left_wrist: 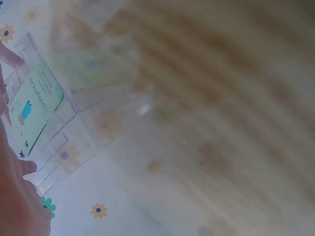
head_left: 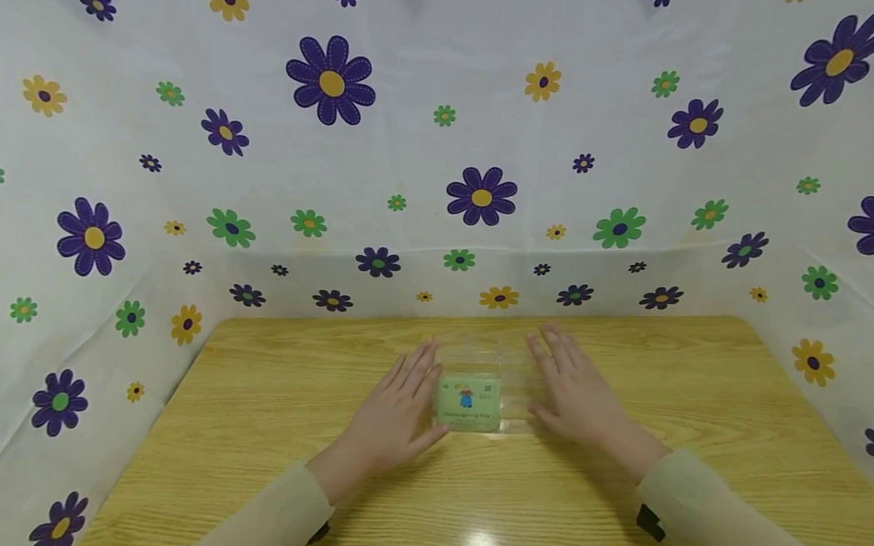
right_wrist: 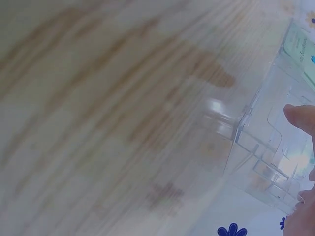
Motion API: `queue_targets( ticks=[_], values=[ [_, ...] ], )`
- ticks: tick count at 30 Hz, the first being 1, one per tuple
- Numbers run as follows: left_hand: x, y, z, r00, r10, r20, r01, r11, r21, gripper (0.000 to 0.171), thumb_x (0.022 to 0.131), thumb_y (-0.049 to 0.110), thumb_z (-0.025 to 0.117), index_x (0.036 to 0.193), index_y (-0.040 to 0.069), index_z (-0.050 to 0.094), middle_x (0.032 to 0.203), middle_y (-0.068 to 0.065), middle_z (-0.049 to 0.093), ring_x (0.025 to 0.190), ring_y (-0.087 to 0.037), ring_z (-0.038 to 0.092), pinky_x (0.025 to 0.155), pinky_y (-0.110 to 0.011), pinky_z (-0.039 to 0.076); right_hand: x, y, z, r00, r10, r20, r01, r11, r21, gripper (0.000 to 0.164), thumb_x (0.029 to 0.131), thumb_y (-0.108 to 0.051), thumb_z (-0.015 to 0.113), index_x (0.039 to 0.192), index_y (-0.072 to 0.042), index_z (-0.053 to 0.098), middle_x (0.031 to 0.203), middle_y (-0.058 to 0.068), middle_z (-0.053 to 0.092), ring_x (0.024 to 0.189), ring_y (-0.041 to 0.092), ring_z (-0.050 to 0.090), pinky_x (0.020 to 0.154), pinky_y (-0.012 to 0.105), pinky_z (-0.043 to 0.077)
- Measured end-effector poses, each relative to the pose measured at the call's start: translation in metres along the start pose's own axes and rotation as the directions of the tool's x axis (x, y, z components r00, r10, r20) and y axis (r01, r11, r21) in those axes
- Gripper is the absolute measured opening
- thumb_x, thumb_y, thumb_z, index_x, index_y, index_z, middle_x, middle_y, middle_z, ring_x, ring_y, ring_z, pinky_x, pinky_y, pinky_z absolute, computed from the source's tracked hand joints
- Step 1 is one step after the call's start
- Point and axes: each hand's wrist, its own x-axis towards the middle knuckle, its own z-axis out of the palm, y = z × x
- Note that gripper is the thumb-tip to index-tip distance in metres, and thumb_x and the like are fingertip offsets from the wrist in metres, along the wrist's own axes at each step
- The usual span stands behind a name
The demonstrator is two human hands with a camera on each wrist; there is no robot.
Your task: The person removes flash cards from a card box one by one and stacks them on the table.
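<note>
A clear plastic case [head_left: 515, 395] with raised ribs and small compartments lies on the wooden table. On its left half is a light green card [head_left: 468, 408] printed "Thanksgiving Day" with a small figure in blue. My left hand [head_left: 397, 412] is at the case's left side, fingers extended and spread, thumb beside the card's lower left corner. At the right end, my right hand [head_left: 576, 390] has its fingers stretched forward and its thumb [right_wrist: 298, 117] over the clear plastic in the right wrist view. In the left wrist view the card [left_wrist: 37, 105] shows tilted.
The wooden table [head_left: 289, 364] runs out on both sides of the case and toward me. A white cloth [head_left: 414, 155] with purple, green and yellow flowers encloses it at the back and sides. Light reflects off the table's near part.
</note>
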Motion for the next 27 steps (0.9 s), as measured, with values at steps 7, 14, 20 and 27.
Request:
queue_targets(
  ticks=[7, 14, 20, 27],
  values=[
    [-0.01, -0.001, 0.0, 1.0, 0.0, -0.024, 0.0, 1.0, 0.025, 0.087, 0.105, 0.058, 0.054, 0.164, -0.002, 0.032, 0.177, -0.022, 0.013, 0.165, -0.037, 0.016, 0.134, -0.051, 0.02, 0.0, -0.007, -0.002, 1.0, -0.024, -0.011, 0.023, 0.999, -0.023, 0.108, 0.086, -0.044, 0.087, 0.163, 0.005, 0.029, 0.167, 0.033, 0.031, 0.157, 0.048, 0.032, 0.129, 0.058, 0.029],
    [-0.015, -0.002, -0.003, 0.999, -0.004, -0.035, 0.006, 0.998, 0.057, 0.085, 0.105, 0.058, 0.055, 0.164, 0.0, 0.034, 0.177, -0.02, 0.015, 0.166, -0.035, 0.016, 0.133, -0.05, 0.021, 0.002, -0.01, -0.002, 0.999, -0.035, -0.014, 0.035, 0.999, -0.025, 0.11, 0.084, -0.044, 0.09, 0.163, 0.005, 0.031, 0.167, 0.031, 0.033, 0.156, 0.047, 0.035, 0.128, 0.057, 0.032],
    [-0.013, -0.004, -0.004, 0.999, 0.0, -0.047, 0.003, 0.999, 0.052, 0.086, 0.106, 0.056, 0.055, 0.165, 0.0, 0.029, 0.177, -0.021, 0.018, 0.165, -0.037, 0.02, 0.133, -0.052, 0.025, 0.002, -0.01, -0.003, 1.0, -0.019, -0.005, 0.019, 1.0, -0.005, 0.112, 0.082, -0.042, 0.092, 0.163, 0.004, 0.031, 0.167, 0.03, 0.033, 0.155, 0.046, 0.036, 0.128, 0.056, 0.032],
    [-0.005, -0.007, -0.006, 0.999, -0.014, -0.032, 0.014, 0.999, 0.03, 0.086, 0.108, 0.054, 0.05, 0.167, -0.002, 0.021, 0.177, -0.021, 0.016, 0.164, -0.038, 0.02, 0.133, -0.053, 0.021, 0.002, -0.01, -0.004, 1.0, -0.029, -0.011, 0.029, 1.0, 0.001, 0.113, 0.08, -0.041, 0.093, 0.163, 0.005, 0.032, 0.166, 0.031, 0.034, 0.155, 0.046, 0.035, 0.128, 0.057, 0.033]
  ],
)
